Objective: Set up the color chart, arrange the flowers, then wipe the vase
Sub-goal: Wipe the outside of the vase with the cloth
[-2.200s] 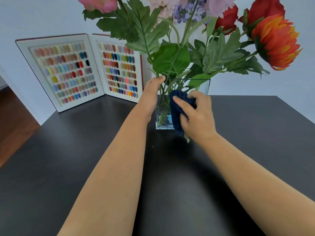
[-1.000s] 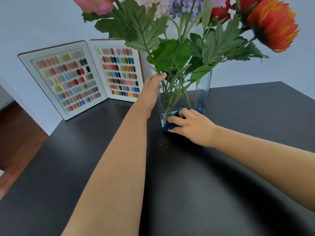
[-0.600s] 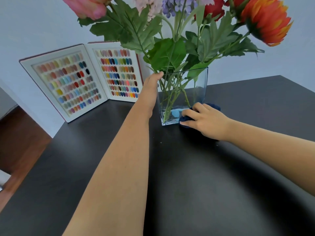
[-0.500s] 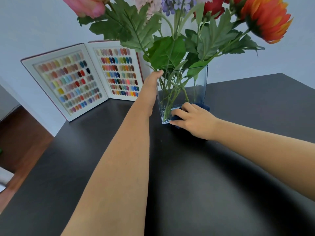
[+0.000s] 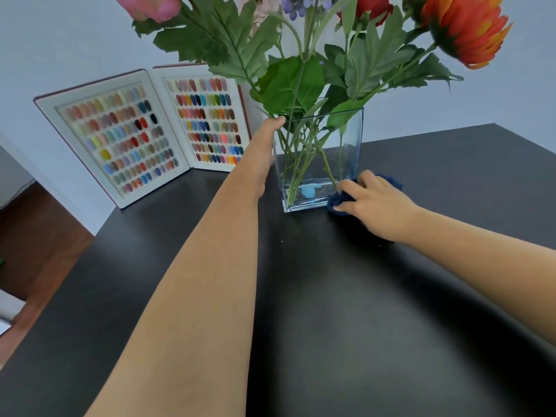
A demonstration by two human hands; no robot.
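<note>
Vase glass stands toward the tabletop's far edge, the left hand clasping its left rim corner. The right hand, curled around a dark blue cloth, presses at the lower right corner. Firm bracing and short upward strokes should prevent tipping.

We see vase: clear square glass, upright on table. Flowers stand in vase, stems crossed, blooms above rim. Chart left of vase, open, propped upright. Blue cloth touching vase's lower right corner.
</note>
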